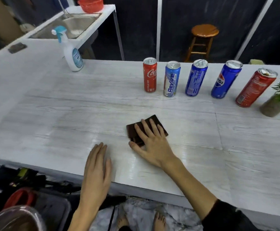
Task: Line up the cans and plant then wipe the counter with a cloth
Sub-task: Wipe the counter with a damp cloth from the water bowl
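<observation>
Now, from my head camera, the lining-up looks done: five cans stand upright in a row along the far edge of the worktop (52, 114), from the red cola can (150, 75) through the pale Revive can (172, 79), the blue can (196, 77) and the Pepsi can (225, 79) to the second red can (255, 88), with the potted plant (279, 99) closing the row at the right. They sit apart from each other and well back, which I judge leaves the near stretch free for wiping.

My right hand (152, 139) lies flat on the folded dark cloth (159, 125), fingers spread and apart, not clamped round it; the palm presses down so the cloth stays against the surface as it slides. The cloth sits mid-worktop, near the front, well short of the cans.

My left hand (97, 165) rests open and empty on the front edge, fingers together and flat, probably to steady me as I lean.

A spray bottle (71, 49) stands upright further left, clear of the wiping area. I judge the wiping is under way, with much surface left.
</observation>
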Available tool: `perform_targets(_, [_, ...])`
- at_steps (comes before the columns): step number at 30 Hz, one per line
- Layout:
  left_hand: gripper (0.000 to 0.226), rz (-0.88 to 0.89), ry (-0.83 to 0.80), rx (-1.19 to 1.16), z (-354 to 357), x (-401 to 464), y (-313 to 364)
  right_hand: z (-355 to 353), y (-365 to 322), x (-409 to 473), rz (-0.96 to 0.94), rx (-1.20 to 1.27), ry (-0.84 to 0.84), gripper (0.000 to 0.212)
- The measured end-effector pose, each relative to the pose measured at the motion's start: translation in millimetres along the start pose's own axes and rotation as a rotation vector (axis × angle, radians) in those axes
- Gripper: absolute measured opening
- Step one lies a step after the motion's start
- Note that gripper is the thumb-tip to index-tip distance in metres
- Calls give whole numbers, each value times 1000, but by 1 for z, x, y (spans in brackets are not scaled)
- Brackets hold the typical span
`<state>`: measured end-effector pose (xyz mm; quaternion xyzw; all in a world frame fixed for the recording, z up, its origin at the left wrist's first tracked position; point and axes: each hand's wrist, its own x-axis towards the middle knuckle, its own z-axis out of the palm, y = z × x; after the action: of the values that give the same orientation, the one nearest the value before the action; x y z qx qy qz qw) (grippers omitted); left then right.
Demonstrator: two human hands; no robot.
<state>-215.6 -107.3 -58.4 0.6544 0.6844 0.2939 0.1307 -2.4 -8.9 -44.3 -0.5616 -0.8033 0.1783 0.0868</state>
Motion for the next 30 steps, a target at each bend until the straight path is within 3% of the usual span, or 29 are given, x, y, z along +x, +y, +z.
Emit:
perform_targets(5, [51, -65, 61, -2, -8, -14, -23, 45, -72, -41, -240, 92, -60, 79])
perform_targets(11, [40, -146, 200, -18, -4, -36, -30, 44, -97, -64, -195, 212, -44, 64])
perform_targets(13, [34, -182, 258, 40, -2, -41, -29, 29, -91, -58, -132, 360, 20, 56])
perform_targets(16, [28, -282, 313, -17, -4, -41, -16, 13, -74, -46, 40, 423, 288, 37])
perform_targets(21, [43, -557, 227, -163, -7, -50, 4, 19, -71, -23, 152, 326, 221, 41])
perform_targets(26, [42, -588, 149, -190, -8, -53, 3, 31, -75, -20, 140, 304, 262, 18])
perform_targets(30, [49, -619, 101, -125, -13, -49, -4, 32, -79, -26, 98, 338, 218, 12])
